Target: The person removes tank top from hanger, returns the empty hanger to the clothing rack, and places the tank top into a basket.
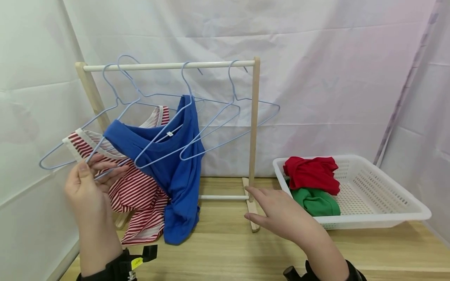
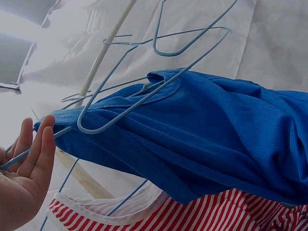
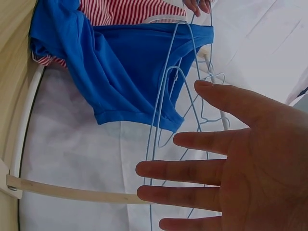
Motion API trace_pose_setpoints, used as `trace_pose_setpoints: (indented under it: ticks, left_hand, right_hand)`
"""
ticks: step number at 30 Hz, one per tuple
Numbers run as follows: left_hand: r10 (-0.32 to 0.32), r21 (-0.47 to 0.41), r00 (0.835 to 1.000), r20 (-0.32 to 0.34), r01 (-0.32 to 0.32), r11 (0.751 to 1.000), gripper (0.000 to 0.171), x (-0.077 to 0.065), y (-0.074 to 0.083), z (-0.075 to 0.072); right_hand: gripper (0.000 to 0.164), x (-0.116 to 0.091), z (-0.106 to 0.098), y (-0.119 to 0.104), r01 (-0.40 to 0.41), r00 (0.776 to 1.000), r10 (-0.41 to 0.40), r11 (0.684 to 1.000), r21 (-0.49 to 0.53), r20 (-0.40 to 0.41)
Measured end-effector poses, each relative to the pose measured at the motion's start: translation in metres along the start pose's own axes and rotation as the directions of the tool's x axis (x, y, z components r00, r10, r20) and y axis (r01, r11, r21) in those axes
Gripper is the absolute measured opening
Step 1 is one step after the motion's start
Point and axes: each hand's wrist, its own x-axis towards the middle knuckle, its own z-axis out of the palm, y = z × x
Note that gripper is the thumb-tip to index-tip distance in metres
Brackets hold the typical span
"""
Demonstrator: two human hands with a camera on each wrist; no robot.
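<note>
My left hand [image 1: 88, 187] pinches the lower left end of a light blue wire hanger [image 2: 62, 132] between thumb and fingers. From that hanger drapes a blue garment [image 1: 181, 168], its neckline facing forward and one shoulder lying near my fingertips. Behind it a red-and-white striped garment [image 1: 140, 191] hangs on another hanger at the left. My right hand [image 1: 284, 212] is held out with fingers straight and spread, near the rack's right post [image 1: 254, 128], holding nothing. In the right wrist view its palm faces the blue garment from a distance.
The garments hang from the rack's white top rail [image 1: 158, 66]. Bare wire hangers [image 1: 231, 80] hang towards its right end. On the wooden table [image 1: 225, 249] at the right, a white basket [image 1: 386, 219] holds a red garment [image 1: 313, 175] and a green garment [image 1: 316, 202]. White cloth surrounds the table.
</note>
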Motion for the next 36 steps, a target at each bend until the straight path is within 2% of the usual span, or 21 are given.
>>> trace_pose_setpoints:
  ticks: [3, 5, 12, 19, 36]
  left_hand:
    - [-0.009, -0.026, 1.0, -0.028, 0.008, 1.0, 0.046, 0.0002, 0.0003, -0.0003]
    - [0.005, -0.009, 1.0, -0.027, -0.006, 1.0, 0.046, 0.0003, 0.0005, -0.0006]
    - [0.053, -0.059, 0.999, -0.01, -0.054, 0.997, 0.046, 0.0022, -0.0001, -0.0016]
    - [0.058, -0.016, 0.998, -0.012, -0.058, 0.998, 0.046, 0.0015, 0.0002, -0.001]
    - [0.061, 0.016, 0.998, 0.02, -0.062, 0.998, 0.045, 0.0001, 0.0033, 0.0032]
  right_hand:
    - [0.064, -0.0002, -0.0003, 0.0002, 0.002, 1.0, -0.002, 1.0, 0.002, 0.005]
    - [0.063, -0.0002, -0.0004, 0.0004, 0.003, 1.0, -0.003, 1.0, 0.0, 0.008]
    - [0.063, 0.0014, -0.0005, 0.0012, 0.007, 1.0, -0.007, 1.0, -0.008, 0.011]
    - [0.064, 0.0022, -0.0002, -0.0002, 0.002, 0.999, -0.002, 1.0, 0.01, 0.034]
    - [0.067, 0.0016, 0.0027, -0.0018, 0.0, 0.999, -0.001, 1.0, 0.024, 0.052]
